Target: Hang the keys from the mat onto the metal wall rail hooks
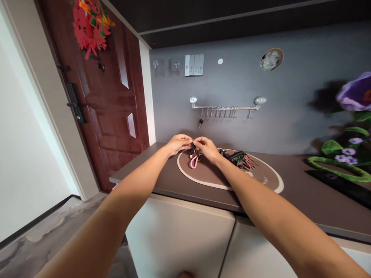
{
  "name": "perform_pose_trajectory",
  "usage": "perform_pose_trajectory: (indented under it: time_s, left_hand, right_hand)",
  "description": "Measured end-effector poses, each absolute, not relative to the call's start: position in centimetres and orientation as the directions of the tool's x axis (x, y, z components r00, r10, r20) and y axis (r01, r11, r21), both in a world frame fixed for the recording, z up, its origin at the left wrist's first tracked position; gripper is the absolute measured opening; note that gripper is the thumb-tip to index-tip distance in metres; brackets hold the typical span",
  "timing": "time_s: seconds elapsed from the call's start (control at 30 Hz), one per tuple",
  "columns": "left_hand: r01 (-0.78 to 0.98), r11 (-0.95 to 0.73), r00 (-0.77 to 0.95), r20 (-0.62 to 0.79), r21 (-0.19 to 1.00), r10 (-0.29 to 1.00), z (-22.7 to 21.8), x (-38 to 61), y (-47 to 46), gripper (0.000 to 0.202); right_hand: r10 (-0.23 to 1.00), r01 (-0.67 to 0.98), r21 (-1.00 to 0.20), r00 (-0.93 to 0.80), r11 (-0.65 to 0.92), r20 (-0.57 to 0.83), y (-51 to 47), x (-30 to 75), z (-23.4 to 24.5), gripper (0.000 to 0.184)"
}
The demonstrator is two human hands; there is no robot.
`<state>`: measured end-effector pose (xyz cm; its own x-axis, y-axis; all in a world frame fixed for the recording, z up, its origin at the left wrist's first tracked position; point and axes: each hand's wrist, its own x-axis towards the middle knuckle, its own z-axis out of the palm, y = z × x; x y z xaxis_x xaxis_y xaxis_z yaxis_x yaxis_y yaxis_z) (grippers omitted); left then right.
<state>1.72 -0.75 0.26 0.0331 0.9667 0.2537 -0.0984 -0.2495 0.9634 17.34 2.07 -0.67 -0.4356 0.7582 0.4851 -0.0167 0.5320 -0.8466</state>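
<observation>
Pink strap point(197, 159) — one, apparently

A dark red door point(111, 106) and a large purple flower point(353, 92) flank a grey wall point(240, 85).
A red decoration point(89, 29) with orange blooms adorns the panelled door, near a black lock point(75, 103); marbled flooring point(43, 243) spreads below. Two clear hooks point(176, 65) sit left of a four-part switch panel point(194, 65), a small white disc point(220, 61) to its right. Beyond, crumpled white material point(269, 61) fills a round opening point(281, 54). Pale cabinet doors point(179, 235) front the dark bench point(298, 193).
</observation>
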Motion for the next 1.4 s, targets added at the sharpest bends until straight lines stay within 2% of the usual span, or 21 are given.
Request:
perform_pose_trajectory:
  time_s: [0.57, 0.73, 0.83, 0.93, 1.03, 1.17, 1.4]
  left_hand:
    - [-0.046, -0.265, 0.095, 0.269, 0.963, 0.959, 0.1, 2.2, -0.7, 0.017]
    - [0.084, -0.315, 0.057, 0.311, 0.945, 0.949, -0.4, 2.6, -0.5, 0.017]
    - [0.322, -0.398, 0.062, 0.400, 0.859, 0.914, -0.7, 2.7, -0.3, 0.019]
    - [0.615, -0.495, 0.148, 0.527, 0.613, 0.837, -0.7, 2.8, -0.4, 0.020]
    - [0.773, -0.483, 0.180, 0.588, 0.412, 0.789, -0.6, 3.0, -0.6, 0.023]
    - [0.833, -0.440, 0.173, 0.598, 0.335, 0.783, -0.7, 3.1, -0.8, 0.024]
    - [0.844, -0.413, 0.149, 0.590, 0.342, 0.794, -1.1, 2.9, -0.5, 0.025]
  right_hand:
    - [0.761, -0.033, -0.834, -0.390, 0.550, 0.518, 2.6, 17.8, -1.1, 0.019]
    - [0.772, 0.006, -0.822, -0.347, 0.570, 0.533, 2.7, 17.8, -1.2, 0.018]
    - [0.787, 0.026, -0.822, -0.309, 0.568, 0.534, 2.6, 17.8, -1.1, 0.018]
    - [0.795, 0.036, -0.819, -0.269, 0.573, 0.544, 2.6, 17.9, -1.0, 0.018]
    - [0.800, 0.082, -0.802, -0.188, 0.591, 0.570, 3.2, 17.9, -0.9, 0.019]
    - [0.786, 0.136, -0.777, -0.025, 0.615, 0.617, 4.6, 18.0, 0.1, 0.020]
    - [0.756, 0.184, -0.767, 0.139, 0.615, 0.640, 7.6, 18.0, 4.4, 0.021]
